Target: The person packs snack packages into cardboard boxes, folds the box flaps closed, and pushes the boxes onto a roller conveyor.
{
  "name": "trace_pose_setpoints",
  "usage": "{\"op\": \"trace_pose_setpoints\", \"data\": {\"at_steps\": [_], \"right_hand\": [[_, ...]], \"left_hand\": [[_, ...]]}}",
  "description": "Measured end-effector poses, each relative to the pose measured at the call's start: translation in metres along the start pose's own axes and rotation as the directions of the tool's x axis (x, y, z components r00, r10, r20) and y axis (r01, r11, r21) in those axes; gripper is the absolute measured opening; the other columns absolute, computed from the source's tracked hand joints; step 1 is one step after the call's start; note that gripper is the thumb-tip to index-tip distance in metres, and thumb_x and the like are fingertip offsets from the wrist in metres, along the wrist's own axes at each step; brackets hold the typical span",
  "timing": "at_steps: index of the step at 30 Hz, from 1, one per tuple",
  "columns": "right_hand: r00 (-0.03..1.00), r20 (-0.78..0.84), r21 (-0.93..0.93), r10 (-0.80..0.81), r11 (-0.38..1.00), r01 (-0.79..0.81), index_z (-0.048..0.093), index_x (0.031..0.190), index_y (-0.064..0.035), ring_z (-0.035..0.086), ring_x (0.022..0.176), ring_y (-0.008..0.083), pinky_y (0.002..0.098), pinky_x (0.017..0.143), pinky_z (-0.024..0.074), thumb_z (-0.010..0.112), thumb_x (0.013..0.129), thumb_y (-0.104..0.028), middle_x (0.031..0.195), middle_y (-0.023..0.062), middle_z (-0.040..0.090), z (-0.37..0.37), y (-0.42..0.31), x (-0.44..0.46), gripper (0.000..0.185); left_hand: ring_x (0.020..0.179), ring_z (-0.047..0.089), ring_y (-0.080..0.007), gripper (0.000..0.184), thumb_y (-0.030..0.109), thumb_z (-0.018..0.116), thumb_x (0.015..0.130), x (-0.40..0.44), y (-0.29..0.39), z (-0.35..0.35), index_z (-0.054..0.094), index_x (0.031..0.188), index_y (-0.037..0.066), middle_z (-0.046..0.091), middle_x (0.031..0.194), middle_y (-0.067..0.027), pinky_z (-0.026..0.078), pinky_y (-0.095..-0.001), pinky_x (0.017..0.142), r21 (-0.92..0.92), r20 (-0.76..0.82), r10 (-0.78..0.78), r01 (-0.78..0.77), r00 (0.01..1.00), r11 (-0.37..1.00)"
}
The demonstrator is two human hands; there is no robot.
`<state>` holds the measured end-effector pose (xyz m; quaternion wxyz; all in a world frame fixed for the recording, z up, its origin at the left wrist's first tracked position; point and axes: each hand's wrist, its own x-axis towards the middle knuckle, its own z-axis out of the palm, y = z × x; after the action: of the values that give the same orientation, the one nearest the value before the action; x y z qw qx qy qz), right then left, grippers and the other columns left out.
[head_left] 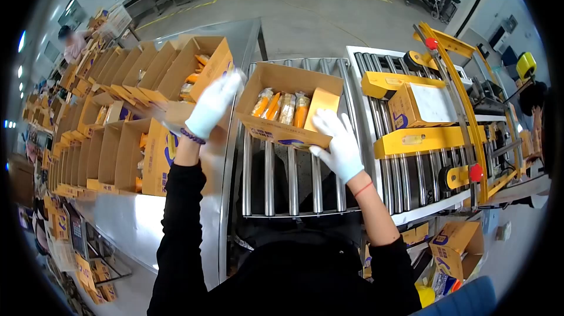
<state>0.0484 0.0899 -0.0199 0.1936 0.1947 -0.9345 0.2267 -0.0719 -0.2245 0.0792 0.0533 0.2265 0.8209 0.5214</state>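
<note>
The open brown cardboard box (264,130) stands slightly turned on the steel roller conveyor (292,189), directly in front of the person. The white-gloved right hand (341,146) is at its near right corner, fingers spread rather than clenched, the fingertips over the yellow-orange card piece (322,104) at the right end and the thumb at the near wall. The white-gloved left hand (212,107) is blurred, its fingers extended and released, just beside the box's left side; whether they touch it, I cannot tell. Wrapped orange and pale packets (286,108) lie side by side inside the box.

Dark purple printing shows on the near wall, too small to read. The closed brown carton (403,107) to the right carries a similar purple mark and a white top surface with no legible writing.

That carton sits between two yellow guide bars (426,142) of the yellow-framed machine (464,98), with red knobs (476,172). The machine's white-edged side stands along the conveyor's right. On the left, rows of open brown boxes (154,160) crowd the metal table (132,216), some holding orange packets, close to the left hand.
</note>
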Motion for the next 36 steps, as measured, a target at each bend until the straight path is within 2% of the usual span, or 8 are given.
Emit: {"op": "trace_pose_setpoints", "data": {"at_steps": [4,6,11,14,21,28,30,36], "right_hand": [[0.994,0.071,0.152,-0.083,0.986,0.072,0.069,0.131,-0.0118,0.053,0.136,0.0314,0.0509,0.123,0.0297,0.077,0.087,-0.029,0.132,0.0113,0.068,-0.007,0.011,0.023,0.048],[0.949,0.194,0.652,0.250,0.690,-0.315,0.072,0.127,-0.0134,0.057,0.130,0.0312,0.0463,0.120,0.0342,0.073,0.090,-0.038,0.123,0.0121,0.072,-0.011,0.009,0.038,0.044],[0.988,-0.141,-0.274,0.070,0.956,-0.107,0.035,0.155,-0.0004,0.042,0.140,0.0364,0.0548,0.124,0.0223,0.090,0.069,-0.039,0.147,0.0178,0.050,-0.034,0.012,0.074,0.109],[0.975,-0.186,-0.226,0.120,0.961,-0.161,0.035,0.154,0.0029,0.044,0.139,0.0369,0.0599,0.124,0.0194,0.087,0.073,-0.038,0.143,0.0183,0.050,-0.017,0.016,0.069,0.105],[0.987,0.053,-0.374,0.154,0.919,-0.123,0.038,0.155,-0.0005,0.040,0.146,0.0362,0.0555,0.128,0.0182,0.094,0.064,-0.036,0.150,0.0202,0.046,-0.011,0.015,0.032,0.112],[0.984,-0.031,-0.429,0.174,0.887,-0.170,0.037,0.154,0.0015,0.033,0.150,0.0389,0.0502,0.127,0.0225,0.076,0.083,-0.026,0.158,0.0236,0.039,0.001,0.063,0.050,0.087],[0.981,-0.070,-0.458,0.180,0.868,-0.192,0.040,0.154,-0.0014,0.034,0.150,0.0363,0.0495,0.126,0.0236,0.071,0.086,-0.021,0.157,0.0209,0.042,-0.004,0.078,0.039,0.077],[0.974,-0.018,-0.476,0.227,0.854,-0.208,0.061,0.135,-0.0095,0.048,0.139,0.0327,0.0457,0.122,0.0297,0.063,0.086,-0.004,0.145,0.0134,0.057,-0.032,0.070,0.026,0.050]], "left_hand": [[0.120,0.063,-0.0297,0.041,0.028,0.058,0.102,0.007,-0.016,0.037,0.064,0.134,0.004,0.068,0.129,-0.0145,0.047,-0.0397,0.107,0.383,0.291,0.019,-0.134,0.957,0.914],[0.110,0.063,-0.0339,0.039,0.029,0.072,0.093,0.036,-0.051,0.048,0.067,0.123,0.004,0.067,0.120,-0.0153,0.048,-0.0431,0.102,0.616,0.442,0.437,-0.620,0.783,0.487],[0.111,0.062,-0.0362,0.057,0.034,0.086,0.083,0.050,-0.071,0.098,0.065,0.123,0.000,0.064,0.127,-0.0176,0.050,-0.0420,0.101,0.610,-0.336,0.251,0.007,0.908,0.792],[0.123,0.061,-0.0301,0.085,0.047,0.080,0.090,0.054,-0.113,0.098,0.050,0.139,-0.015,0.058,0.138,-0.0263,0.049,-0.0410,0.105,-0.253,-0.377,-0.349,0.267,0.858,0.930],[0.088,0.073,-0.0208,0.041,0.022,0.073,0.096,0.053,-0.062,0.130,0.061,0.123,-0.006,0.071,0.106,-0.0145,0.060,-0.0336,0.076,-0.621,-0.252,-0.322,0.103,0.913,0.777],[0.123,0.060,-0.0331,0.077,0.051,0.073,0.093,0.020,-0.036,0.183,0.050,0.140,-0.006,0.060,0.134,-0.0238,0.048,-0.0430,0.106,-0.121,0.281,-0.118,0.158,0.952,0.980],[0.110,0.061,-0.0389,0.058,0.046,0.076,0.088,0.010,-0.065,0.136,0.060,0.117,-0.002,0.063,0.112,-0.0201,0.048,-0.0484,0.099,0.563,-0.209,0.433,-0.254,0.877,0.786],[0.111,0.066,-0.0411,0.040,0.032,0.060,0.099,0.008,-0.067,-0.017,0.064,0.121,-0.002,0.068,0.115,-0.0267,0.051,-0.0470,0.099,0.677,-0.278,0.017,0.183,0.961,0.713]]}}
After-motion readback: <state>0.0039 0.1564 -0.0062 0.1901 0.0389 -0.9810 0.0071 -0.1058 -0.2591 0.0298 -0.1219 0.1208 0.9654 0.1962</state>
